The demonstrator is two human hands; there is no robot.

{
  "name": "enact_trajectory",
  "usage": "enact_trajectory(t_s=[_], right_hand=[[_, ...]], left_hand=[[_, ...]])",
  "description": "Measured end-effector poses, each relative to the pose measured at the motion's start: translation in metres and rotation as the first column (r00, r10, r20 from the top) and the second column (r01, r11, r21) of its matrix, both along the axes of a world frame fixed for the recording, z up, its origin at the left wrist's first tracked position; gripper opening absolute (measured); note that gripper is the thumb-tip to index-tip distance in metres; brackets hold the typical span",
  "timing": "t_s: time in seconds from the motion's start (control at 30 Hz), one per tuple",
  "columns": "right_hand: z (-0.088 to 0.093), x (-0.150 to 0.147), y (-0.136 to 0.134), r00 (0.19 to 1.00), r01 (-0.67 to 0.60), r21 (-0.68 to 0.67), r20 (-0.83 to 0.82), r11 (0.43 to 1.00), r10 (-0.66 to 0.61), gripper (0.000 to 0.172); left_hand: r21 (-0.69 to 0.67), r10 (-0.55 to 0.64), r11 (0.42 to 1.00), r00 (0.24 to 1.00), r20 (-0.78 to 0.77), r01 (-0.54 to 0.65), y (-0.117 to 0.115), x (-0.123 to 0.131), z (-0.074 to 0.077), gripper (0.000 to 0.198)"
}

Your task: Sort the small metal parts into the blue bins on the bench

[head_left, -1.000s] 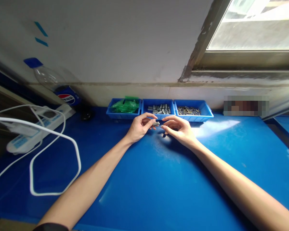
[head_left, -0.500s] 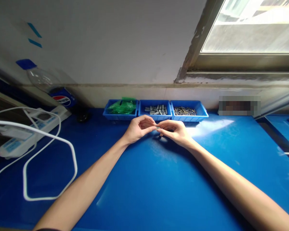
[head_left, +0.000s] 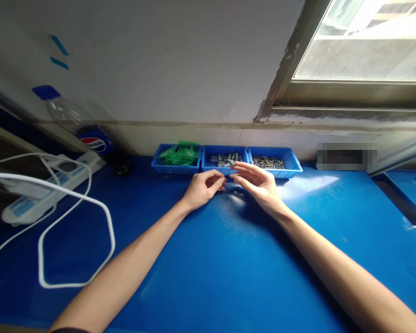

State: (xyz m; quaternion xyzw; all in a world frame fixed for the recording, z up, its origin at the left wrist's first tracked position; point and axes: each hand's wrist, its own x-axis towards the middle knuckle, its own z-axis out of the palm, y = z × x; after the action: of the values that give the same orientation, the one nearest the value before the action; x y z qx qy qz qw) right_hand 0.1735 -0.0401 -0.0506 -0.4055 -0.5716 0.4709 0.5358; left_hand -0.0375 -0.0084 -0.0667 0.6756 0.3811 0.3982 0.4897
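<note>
My left hand is closed, thumb against fingertips, just in front of the middle blue bin; whatever it pinches is too small or hidden to name. To its right, my right hand has its thumb and fingers apart. A small grey piece shows at its fingertips, at the edge of the middle bin, which contains similar grey pieces. The right bin contains many thin screws or nails. Green plastic lies in the left bin.
On the left are a cola bottle, a white power strip and a looped white cable. The bins stand along the wall at the back of the blue table. A window is at the upper right.
My hands, which met at the fingertips around a small piece, have come apart. The fingers of my right hand have opened and lifted towards the middle bin. The view has shifted slightly.
</note>
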Motion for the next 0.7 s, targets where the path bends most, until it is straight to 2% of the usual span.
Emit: enact_trajectory(t_s=[0.1,0.2,0.27,0.37,0.43,0.5,0.57,0.63,0.7], right_hand=[[-0.005,-0.002,-0.001,0.997,-0.025,0.060,0.076,0.998,0.021,0.048],[-0.009,-0.003,-0.003,0.992,0.015,0.045,0.128,0.999,-0.021,0.034],[-0.009,-0.002,-0.003,0.989,0.055,0.030,0.139,0.998,-0.058,0.028],[-0.006,0.001,-0.003,0.978,0.115,0.019,0.174,0.993,-0.117,0.030],[-0.005,0.004,-0.002,0.953,0.138,0.021,0.269,0.990,-0.138,0.038],[-0.005,0.008,-0.002,0.894,0.156,0.073,0.413,0.985,-0.172,0.050],[-0.006,0.012,-0.002,0.794,0.140,0.167,0.570,0.976,-0.212,0.057],[-0.009,0.016,-0.002,0.663,0.088,0.256,0.706,0.963,-0.249,0.054],[-0.011,0.018,-0.002,0.523,0.005,0.292,0.814,0.956,-0.251,0.049]], left_hand=[[0.022,-0.003,1.000,1.000,-0.018,0.004,-0.001,0.000,0.002,0.028],[0.057,0.032,0.998,0.998,-0.046,-0.029,-0.003,0.000,0.002,0.027],[0.099,0.102,0.991,0.991,-0.082,-0.094,-0.003,-0.001,0.001,0.026],[0.159,0.193,0.972,0.975,-0.110,-0.175,-0.003,-0.002,0.000,0.023],[0.171,0.210,0.967,0.971,-0.114,-0.189,-0.004,-0.002,0.001,0.021],[0.179,0.211,0.966,0.970,-0.120,-0.188,-0.005,-0.002,0.003,0.018],[0.188,0.199,0.967,0.971,-0.130,-0.173,-0.006,-0.002,0.005,0.015],[0.193,0.165,0.972,0.976,-0.143,-0.137,-0.007,-0.002,0.007,0.015],[0.197,0.125,0.976,0.978,-0.166,-0.092,-0.007,-0.001,0.006,0.014]])
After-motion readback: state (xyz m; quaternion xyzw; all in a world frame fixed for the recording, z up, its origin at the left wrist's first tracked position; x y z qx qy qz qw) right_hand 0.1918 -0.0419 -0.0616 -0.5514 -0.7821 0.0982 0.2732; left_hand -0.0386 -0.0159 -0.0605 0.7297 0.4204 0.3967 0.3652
